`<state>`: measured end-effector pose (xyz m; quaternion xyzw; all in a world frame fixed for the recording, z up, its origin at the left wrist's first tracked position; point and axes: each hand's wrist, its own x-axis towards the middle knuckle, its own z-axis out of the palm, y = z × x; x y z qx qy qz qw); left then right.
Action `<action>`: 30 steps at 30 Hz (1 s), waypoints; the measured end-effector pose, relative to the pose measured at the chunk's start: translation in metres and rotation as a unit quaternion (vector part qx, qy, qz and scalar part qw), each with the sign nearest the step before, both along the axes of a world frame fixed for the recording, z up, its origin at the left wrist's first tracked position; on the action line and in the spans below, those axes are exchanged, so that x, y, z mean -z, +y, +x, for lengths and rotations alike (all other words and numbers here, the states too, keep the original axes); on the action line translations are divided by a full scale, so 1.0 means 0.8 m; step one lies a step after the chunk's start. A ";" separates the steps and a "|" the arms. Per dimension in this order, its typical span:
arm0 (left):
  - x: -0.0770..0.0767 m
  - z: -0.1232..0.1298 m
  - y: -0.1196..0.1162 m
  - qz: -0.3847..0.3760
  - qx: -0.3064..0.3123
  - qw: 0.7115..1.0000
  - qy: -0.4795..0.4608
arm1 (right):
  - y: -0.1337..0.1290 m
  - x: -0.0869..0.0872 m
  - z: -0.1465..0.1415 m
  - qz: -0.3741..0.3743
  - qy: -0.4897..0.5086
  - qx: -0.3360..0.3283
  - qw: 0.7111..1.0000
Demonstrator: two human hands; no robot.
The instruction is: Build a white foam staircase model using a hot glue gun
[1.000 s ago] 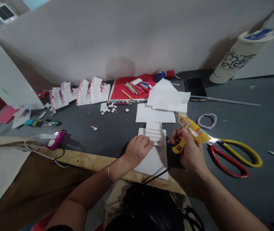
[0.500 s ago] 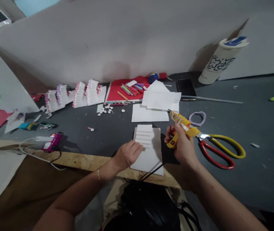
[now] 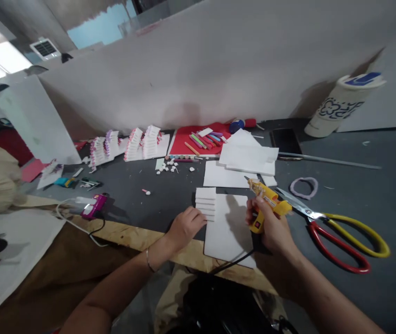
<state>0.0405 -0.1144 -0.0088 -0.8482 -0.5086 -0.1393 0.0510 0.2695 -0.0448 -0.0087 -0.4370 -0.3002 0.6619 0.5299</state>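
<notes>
My right hand (image 3: 272,222) is wrapped round a yellow glue gun (image 3: 265,199), its nozzle pointing up and to the left above the worktop. A black cord runs from the gun's handle towards the table's front edge. The closed fingers of my left hand (image 3: 188,227) grip the lower end of a small white piece with stepped ridges (image 3: 205,203). That piece lies over the left edge of a white rectangular board (image 3: 230,232). Just right of the glue gun, scissors (image 3: 312,214) with one red and one yellow handle rest with blades slightly apart.
White sheets (image 3: 249,157) lie behind the board, near a red sheet (image 3: 180,144) with colourful sticks. Ridged white pieces with pink tips (image 3: 151,141) stand at the back left. A tumbler (image 3: 340,106), phone (image 3: 286,143), lilac hair band (image 3: 304,188) and purple device (image 3: 94,206) surround the workspace.
The view has swung left, so the scene sits farther right and lower. The ridged piece, in my left hand, has slid left relative to the board. My right hand still holds the glue gun.
</notes>
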 end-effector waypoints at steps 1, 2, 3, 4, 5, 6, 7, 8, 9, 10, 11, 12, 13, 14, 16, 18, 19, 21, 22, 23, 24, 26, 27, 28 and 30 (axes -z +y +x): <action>-0.005 -0.003 0.005 0.001 -0.005 1.000 -0.028 | 0.000 0.002 0.000 0.000 -0.001 0.002 1.000; -0.011 -0.007 0.011 0.007 -0.014 0.998 -0.055 | 0.001 0.004 0.000 0.003 0.000 0.003 1.000; -0.017 -0.012 0.019 0.015 -0.031 0.996 -0.079 | 0.001 0.006 -0.001 0.010 0.001 0.001 1.000; -0.024 -0.017 0.030 0.024 -0.055 0.993 -0.100 | 0.002 0.007 -0.001 0.017 0.001 0.001 1.000; -0.029 -0.022 0.043 0.032 -0.084 0.989 -0.118 | 0.002 0.008 -0.002 0.023 -0.001 -0.003 1.000; -0.034 -0.025 0.059 0.035 -0.114 0.984 -0.132 | 0.003 0.009 -0.003 0.027 -0.006 -0.004 1.000; -0.038 -0.027 0.077 0.033 -0.135 0.981 -0.138 | 0.003 0.009 -0.004 0.028 -0.013 -0.005 1.000; -0.040 -0.027 0.098 0.028 -0.142 0.980 -0.134 | 0.003 0.009 -0.005 0.027 -0.020 -0.006 0.999; -0.041 -0.024 0.120 0.017 -0.133 0.984 -0.120 | 0.004 0.009 -0.007 0.026 -0.025 -0.006 0.999; -0.041 -0.018 0.144 0.005 -0.112 0.988 -0.103 | 0.004 0.008 -0.008 0.027 -0.030 -0.004 0.999; -0.039 -0.010 0.169 -0.008 -0.086 0.992 -0.088 | 0.003 0.007 -0.009 0.028 -0.033 -0.004 0.999; -0.038 0.000 0.193 -0.025 -0.059 0.996 -0.069 | 0.003 0.006 -0.010 0.031 -0.035 -0.003 0.999; -0.035 0.012 0.215 -0.041 -0.047 0.997 -0.055 | 0.003 0.005 -0.010 0.033 -0.035 -0.003 0.999; -0.033 0.024 0.236 -0.063 -0.042 0.996 -0.042 | 0.002 0.005 -0.010 0.036 -0.034 0.000 0.999; -0.027 0.045 0.267 -0.120 -0.039 0.991 -0.033 | 0.001 0.003 -0.010 0.041 -0.026 0.005 0.999; -0.020 0.062 0.282 -0.153 -0.034 0.987 -0.038 | -0.001 0.002 -0.009 0.051 -0.014 0.011 0.999; -0.016 0.068 0.283 -0.158 -0.031 0.986 -0.043 | -0.002 0.001 -0.009 0.058 -0.008 0.014 0.998; -0.009 0.076 0.277 -0.152 -0.023 0.987 -0.052 | -0.004 0.000 -0.008 0.073 0.003 0.026 0.997; -0.006 0.078 0.271 -0.150 -0.019 0.987 -0.056 | -0.006 0.000 -0.008 0.080 0.009 0.031 0.996; -0.004 0.080 0.266 -0.148 -0.011 0.987 -0.061 | -0.007 0.000 -0.008 0.086 0.016 0.034 0.996; -0.003 0.082 0.261 -0.147 0.003 0.987 -0.067 | -0.008 0.000 -0.007 0.091 0.022 0.034 0.995; -0.004 0.081 0.256 -0.144 0.032 0.985 -0.087 | -0.009 0.001 -0.006 0.097 0.037 0.029 0.994; -0.008 0.078 0.258 -0.139 0.029 0.985 -0.099 | -0.009 0.002 -0.005 0.097 0.043 0.027 0.994; -0.012 0.073 0.261 -0.131 0.013 0.985 -0.111 | -0.009 0.002 -0.005 0.096 0.047 0.028 0.994; -0.025 0.054 0.272 -0.110 -0.062 0.984 -0.123 | -0.009 0.004 -0.005 0.095 0.041 0.024 0.994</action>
